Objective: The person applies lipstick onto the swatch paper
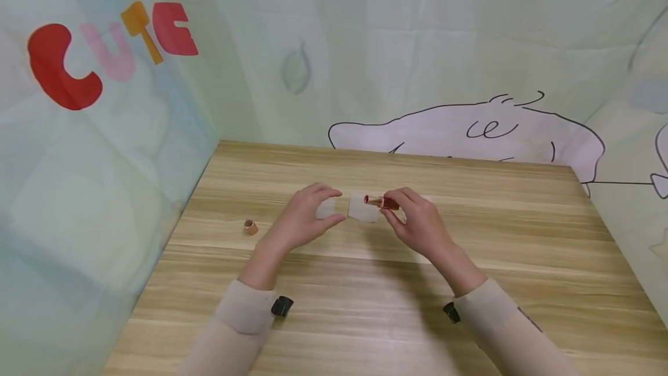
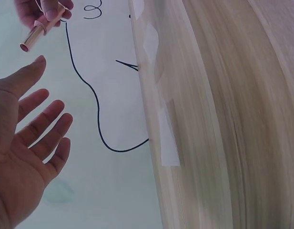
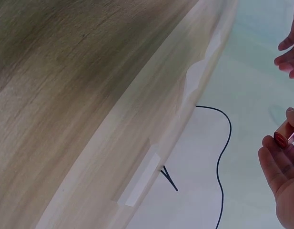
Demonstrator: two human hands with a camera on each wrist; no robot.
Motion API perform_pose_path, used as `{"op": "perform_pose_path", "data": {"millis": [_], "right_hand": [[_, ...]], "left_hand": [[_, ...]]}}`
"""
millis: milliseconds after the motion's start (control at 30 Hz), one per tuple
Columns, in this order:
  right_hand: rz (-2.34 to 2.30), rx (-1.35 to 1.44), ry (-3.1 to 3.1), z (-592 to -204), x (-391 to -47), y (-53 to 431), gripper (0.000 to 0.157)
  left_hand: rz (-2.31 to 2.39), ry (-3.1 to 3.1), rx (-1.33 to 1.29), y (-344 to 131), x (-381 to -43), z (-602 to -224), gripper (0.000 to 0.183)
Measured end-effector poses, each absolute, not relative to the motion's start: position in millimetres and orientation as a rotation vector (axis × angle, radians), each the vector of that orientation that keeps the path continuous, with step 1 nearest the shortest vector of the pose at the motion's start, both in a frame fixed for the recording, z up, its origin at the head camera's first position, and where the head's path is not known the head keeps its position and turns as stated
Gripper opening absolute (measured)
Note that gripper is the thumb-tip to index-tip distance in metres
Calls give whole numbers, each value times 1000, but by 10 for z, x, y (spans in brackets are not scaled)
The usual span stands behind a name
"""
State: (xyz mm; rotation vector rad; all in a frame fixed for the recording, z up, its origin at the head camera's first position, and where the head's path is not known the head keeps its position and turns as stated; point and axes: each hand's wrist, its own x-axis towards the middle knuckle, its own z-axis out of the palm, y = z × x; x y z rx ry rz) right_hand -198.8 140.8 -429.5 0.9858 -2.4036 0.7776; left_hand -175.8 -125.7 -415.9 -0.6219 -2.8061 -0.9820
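My right hand [image 1: 417, 219] pinches a lipstick [image 1: 388, 202] by its dark red base, above the table. Its rose-gold tube points left, with red at the tip. In the left wrist view the tube [image 2: 35, 37] slants down, and the right wrist view shows the red end [image 3: 280, 140]. To the left, my left hand [image 1: 302, 216] holds nothing; thumb and fingers are spread apart, facing the lipstick. A piece of white paper [image 1: 360, 212] lies beneath the lipstick's tip. Behind the left hand, another white piece [image 1: 326, 209] is partly hidden.
A small rose-gold cap [image 1: 250, 227] stands on the wood-grain table [image 1: 339, 318], left of the left hand. Printed cloth walls [image 1: 261, 74] rise at the table's back and sides. More white paper [image 1: 427, 198] shows slightly behind the right hand.
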Motion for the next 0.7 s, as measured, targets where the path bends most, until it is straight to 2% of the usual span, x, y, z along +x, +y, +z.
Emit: {"op": "perform_pose_path", "data": {"millis": [700], "right_hand": [[757,1045,-2412,-4297,-1961,1320,28]], "left_hand": [[-945,-2772,-739,-1065,-1786,-4089,43]]}}
